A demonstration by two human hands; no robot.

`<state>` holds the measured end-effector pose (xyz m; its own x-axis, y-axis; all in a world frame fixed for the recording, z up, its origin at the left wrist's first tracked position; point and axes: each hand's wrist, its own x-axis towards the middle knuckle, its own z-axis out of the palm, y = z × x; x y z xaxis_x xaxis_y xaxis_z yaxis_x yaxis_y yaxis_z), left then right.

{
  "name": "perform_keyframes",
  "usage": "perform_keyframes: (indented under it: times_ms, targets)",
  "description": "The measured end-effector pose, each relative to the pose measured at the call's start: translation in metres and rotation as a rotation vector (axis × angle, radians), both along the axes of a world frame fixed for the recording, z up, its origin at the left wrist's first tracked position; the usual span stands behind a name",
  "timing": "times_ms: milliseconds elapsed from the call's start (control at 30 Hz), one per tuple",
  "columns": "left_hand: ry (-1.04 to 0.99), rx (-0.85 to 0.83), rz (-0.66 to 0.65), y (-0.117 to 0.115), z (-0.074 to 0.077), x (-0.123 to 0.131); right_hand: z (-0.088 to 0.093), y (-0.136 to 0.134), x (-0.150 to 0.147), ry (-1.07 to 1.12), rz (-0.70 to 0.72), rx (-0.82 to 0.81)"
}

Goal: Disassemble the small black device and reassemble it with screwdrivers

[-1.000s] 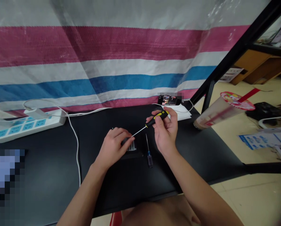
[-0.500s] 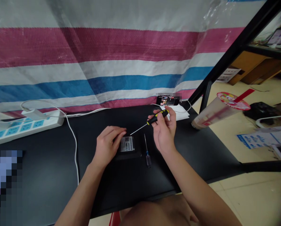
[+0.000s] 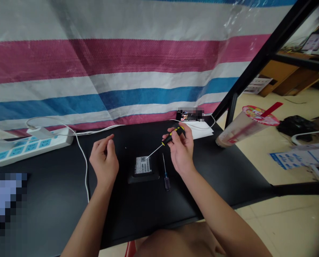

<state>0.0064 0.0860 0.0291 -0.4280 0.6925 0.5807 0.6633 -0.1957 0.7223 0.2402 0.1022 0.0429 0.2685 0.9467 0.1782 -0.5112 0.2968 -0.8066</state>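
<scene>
In my right hand (image 3: 181, 148) is a screwdriver (image 3: 172, 136) with a black and yellow handle. Its thin shaft slants down left, and the tip shows over the label of a small black device (image 3: 133, 177); contact is unclear. The white label (image 3: 142, 165) carries printed codes. My left hand (image 3: 104, 160) hovers left of the device, fingers curled in and thumb near the index finger; whatever they hold, if anything, is hidden. A second screwdriver (image 3: 167, 180), with a clear bluish handle, lies right of the device, shaft pointing away.
A white power strip (image 3: 31, 146) with plugs and a cable (image 3: 81, 157) occupies the left. At the back, a phone (image 3: 188, 115) leans by white paper (image 3: 202, 130). A drink cup (image 3: 239, 130) with a red straw stands right, near a black frame (image 3: 230, 110). Striped sheeting (image 3: 122, 53) hangs behind.
My left hand has left the device's edge and moved left, uncovering the label. My right hand has shifted slightly left with the screwdriver, whose tip now appears over the label.
</scene>
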Motion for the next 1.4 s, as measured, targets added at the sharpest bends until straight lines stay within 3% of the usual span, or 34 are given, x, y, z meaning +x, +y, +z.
perform_keyframes:
  times_ms: [300,500,833,1133,1400]
  targets:
    - [-0.067,-0.103,0.129,0.007,-0.015,-0.012,-0.001,0.000,0.001,-0.022,0.001,-0.002]
    - [-0.059,-0.233,0.213,0.008,-0.017,-0.017,-0.002,0.001,0.003,-0.027,-0.014,-0.001]
    - [0.287,-0.454,0.171,0.007,-0.031,-0.033,0.002,0.001,0.003,-0.019,-0.043,0.003]
    - [0.333,-0.627,0.132,0.004,-0.023,-0.026,0.001,0.002,0.004,-0.020,-0.038,0.010]
    - [0.328,-0.587,0.046,0.003,-0.020,-0.021,0.004,0.000,0.003,-0.035,-0.037,0.006]
